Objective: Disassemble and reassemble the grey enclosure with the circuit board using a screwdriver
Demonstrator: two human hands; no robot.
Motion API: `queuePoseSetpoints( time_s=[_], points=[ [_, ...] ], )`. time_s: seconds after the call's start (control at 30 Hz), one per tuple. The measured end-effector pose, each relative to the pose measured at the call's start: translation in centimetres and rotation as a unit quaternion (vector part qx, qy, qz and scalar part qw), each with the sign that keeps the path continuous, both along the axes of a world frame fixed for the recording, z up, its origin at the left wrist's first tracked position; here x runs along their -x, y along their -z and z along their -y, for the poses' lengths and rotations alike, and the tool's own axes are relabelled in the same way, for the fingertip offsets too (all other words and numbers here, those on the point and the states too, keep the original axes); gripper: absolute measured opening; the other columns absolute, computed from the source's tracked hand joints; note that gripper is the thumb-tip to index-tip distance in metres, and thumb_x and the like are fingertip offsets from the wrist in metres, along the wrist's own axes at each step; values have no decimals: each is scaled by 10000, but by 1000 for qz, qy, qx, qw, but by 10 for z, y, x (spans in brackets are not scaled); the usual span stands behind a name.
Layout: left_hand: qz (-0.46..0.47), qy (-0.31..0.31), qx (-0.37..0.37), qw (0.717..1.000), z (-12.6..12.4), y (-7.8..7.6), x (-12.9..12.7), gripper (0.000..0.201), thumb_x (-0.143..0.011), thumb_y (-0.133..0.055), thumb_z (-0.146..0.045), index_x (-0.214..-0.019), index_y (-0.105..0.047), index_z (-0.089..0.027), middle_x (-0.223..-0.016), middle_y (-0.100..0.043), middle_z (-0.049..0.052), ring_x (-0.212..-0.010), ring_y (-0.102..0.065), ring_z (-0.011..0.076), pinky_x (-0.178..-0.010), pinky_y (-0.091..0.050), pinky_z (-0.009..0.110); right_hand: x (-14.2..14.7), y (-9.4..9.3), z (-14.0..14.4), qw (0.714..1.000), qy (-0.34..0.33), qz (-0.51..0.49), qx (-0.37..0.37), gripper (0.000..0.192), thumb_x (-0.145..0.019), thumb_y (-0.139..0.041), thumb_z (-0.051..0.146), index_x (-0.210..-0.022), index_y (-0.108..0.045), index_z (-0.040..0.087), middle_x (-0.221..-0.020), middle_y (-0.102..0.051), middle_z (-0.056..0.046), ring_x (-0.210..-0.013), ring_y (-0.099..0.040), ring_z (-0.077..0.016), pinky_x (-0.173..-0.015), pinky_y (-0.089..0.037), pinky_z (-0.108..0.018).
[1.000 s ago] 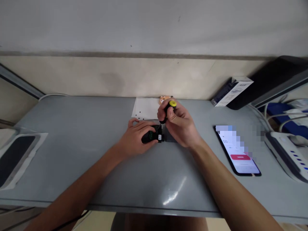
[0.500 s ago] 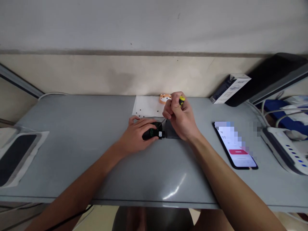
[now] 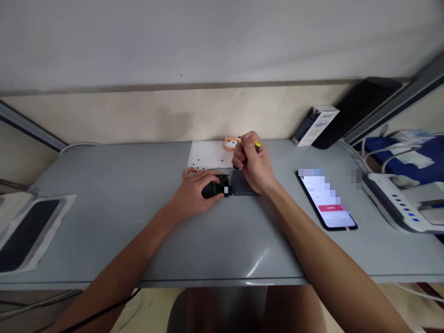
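My left hand is closed over a small black electronic device, pressing it to the desk. Part of a green circuit board and a pale label show beside my thumb. In my right hand is a screwdriver with a yellow and black handle, gripped in the fist. Its thin shaft slants down and left to the device; the tip is too small to make out. Under my right wrist lies a flat dark grey case, partly hidden. Several tiny dark screws rest on white paper behind the hands.
An orange animal-faced item sits at the paper's back edge. On the right are a lit phone, a power strip, a box and a black cylinder. A dark tablet-like item lies at left.
The whole view has shifted slightly. My right hand has turned a little, so less of the screwdriver handle shows and more of the grey case is visible. My left hand keeps its hold.
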State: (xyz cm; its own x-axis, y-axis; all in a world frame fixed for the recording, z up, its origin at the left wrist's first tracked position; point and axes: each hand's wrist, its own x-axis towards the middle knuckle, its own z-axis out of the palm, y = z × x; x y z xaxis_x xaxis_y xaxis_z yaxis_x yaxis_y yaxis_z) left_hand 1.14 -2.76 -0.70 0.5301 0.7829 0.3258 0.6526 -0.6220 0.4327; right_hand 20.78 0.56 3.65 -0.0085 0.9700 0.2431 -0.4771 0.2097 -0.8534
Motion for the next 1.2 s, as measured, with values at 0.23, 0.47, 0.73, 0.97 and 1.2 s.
queuePoseSetpoints(
  time_s=[0.23,0.47,0.73,0.97,1.2],
  points=[
    [-1,0,-2,1000,0,1,2,173,-946,-733,-395,-1048,-677,-266,-1364,-747,63,-1207,-716,288,-1179,-290,558,-1,-4,4,998,-56,-22,20,431,-803,-797,655,-864,-661,251,-886,-619,5,-786,-627,-133,-751,-534,-302],
    [-14,2,11,1000,0,0,3,180,-960,-724,-417,-1074,-717,-278,-1352,-754,48,-1227,-708,285,-1181,-294,534,7,-2,6,999,-10,-20,30,571,-774,-859,608,-755,-407,261,-585,-355,107,-486,-335,-84,-487,-362,-251],
    [-20,4,10,1000,0,-1,5,197,-977,-707,-444,-1094,-727,-287,-1372,-745,54,-1229,-708,287,-1180,-295,530,-3,-7,5,996,-69,-10,62,475,-765,-824,646,-809,-558,255,-837,-590,8,-764,-618,-154,-677,-515,-312],
    [-20,4,10,1000,0,-1,4,193,-978,-713,-443,-1092,-729,-288,-1363,-752,49,-1210,-719,284,-1166,-301,532,0,-1,4,998,-25,9,48,623,-764,-850,636,-734,-351,266,-557,-252,117,-475,-258,-88,-464,-337,-249],
    [-17,4,5,1000,1,-2,4,169,-994,-703,-427,-1057,-697,-271,-1364,-752,47,-1224,-717,278,-1156,-289,518,-7,-6,2,997,-58,1,60,475,-812,-747,702,-844,-571,262,-799,-567,5,-744,-594,-158,-680,-521,-311]
  ],
)
